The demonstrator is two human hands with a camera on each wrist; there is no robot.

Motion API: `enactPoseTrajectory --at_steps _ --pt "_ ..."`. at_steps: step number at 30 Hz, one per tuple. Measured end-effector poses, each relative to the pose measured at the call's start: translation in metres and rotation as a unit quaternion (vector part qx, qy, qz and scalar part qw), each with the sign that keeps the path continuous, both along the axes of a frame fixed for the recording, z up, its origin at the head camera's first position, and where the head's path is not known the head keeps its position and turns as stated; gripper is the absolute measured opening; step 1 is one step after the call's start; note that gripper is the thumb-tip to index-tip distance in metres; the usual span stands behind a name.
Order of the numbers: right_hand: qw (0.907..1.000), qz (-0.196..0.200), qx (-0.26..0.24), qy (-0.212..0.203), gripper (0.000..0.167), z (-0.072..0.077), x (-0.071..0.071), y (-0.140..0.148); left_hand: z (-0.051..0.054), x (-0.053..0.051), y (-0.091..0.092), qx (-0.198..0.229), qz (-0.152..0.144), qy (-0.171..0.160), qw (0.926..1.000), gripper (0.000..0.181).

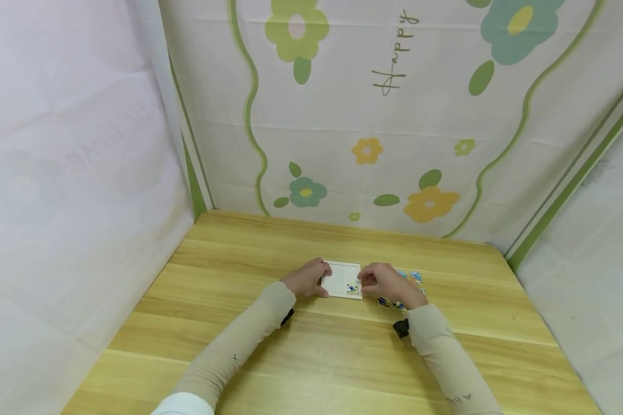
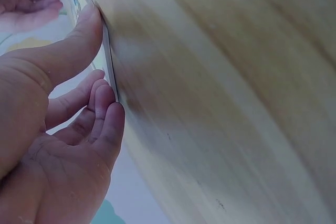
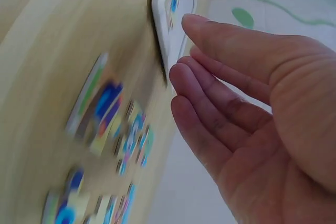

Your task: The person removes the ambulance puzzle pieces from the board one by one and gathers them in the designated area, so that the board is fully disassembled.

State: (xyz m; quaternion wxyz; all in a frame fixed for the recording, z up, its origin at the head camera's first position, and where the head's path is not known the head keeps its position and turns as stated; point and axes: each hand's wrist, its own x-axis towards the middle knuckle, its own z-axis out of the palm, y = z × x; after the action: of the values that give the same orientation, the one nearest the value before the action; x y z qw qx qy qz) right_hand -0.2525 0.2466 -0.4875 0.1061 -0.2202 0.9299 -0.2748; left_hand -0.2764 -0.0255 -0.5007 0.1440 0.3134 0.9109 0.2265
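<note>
A white puzzle tray [image 1: 341,278] lies on the table, a few joined jigsaw pieces [image 1: 352,289] in its near right corner. My left hand [image 1: 307,278] holds the tray by its left side; in the left wrist view the thumb [image 2: 86,32] and curled fingers [image 2: 107,124] are against its edge. Beside the tray's right edge is my right hand [image 1: 389,283]. The right wrist view shows that hand's fingers [image 3: 202,111] loosely bent, apart from the thumb, with nothing visible between them. Whether the fingertips touch the tray is unclear.
Several loose jigsaw pieces [image 3: 107,106] lie on the wooden table [image 1: 311,346] right of the tray, partly hidden under my right hand and forearm in the head view. A flower-printed cloth [image 1: 332,115] hangs behind the table, with pale cloth sides left and right.
</note>
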Motion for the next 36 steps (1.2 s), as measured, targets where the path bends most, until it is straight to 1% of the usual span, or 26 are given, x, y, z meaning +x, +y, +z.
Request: enactPoseTrajectory --at_steps 6,8,12,21,25,32,36 --pt "0.9992 0.020 0.033 0.004 0.029 0.002 -0.008 -0.021 0.001 -0.001 -0.001 0.010 -0.002 -0.003 0.9999 0.052" --pt "0.9987 0.027 0.042 0.005 0.029 0.004 -0.008 -0.025 0.000 -0.002 -0.001 0.010 -0.002 -0.001 0.9999 0.052" --pt "0.9975 0.041 0.055 0.013 0.025 0.006 -0.008 -0.028 -0.001 -0.003 -0.001 0.005 -0.003 0.003 1.0000 0.051" --pt "0.9952 0.064 0.069 0.025 0.016 0.005 -0.010 -0.030 -0.003 -0.004 0.000 0.000 -0.007 0.012 0.9999 0.052" --pt "0.9959 0.055 0.068 0.022 0.014 0.004 -0.011 -0.030 -0.003 -0.004 0.000 0.001 -0.005 0.009 0.9999 0.052" --pt "0.9989 0.023 0.039 0.012 0.009 0.006 -0.013 -0.026 -0.002 -0.004 0.000 0.005 -0.005 0.005 1.0000 0.052" --pt "0.9994 0.023 0.025 0.003 0.005 0.005 -0.015 -0.022 -0.004 -0.004 0.000 0.006 -0.005 0.004 1.0000 0.052"
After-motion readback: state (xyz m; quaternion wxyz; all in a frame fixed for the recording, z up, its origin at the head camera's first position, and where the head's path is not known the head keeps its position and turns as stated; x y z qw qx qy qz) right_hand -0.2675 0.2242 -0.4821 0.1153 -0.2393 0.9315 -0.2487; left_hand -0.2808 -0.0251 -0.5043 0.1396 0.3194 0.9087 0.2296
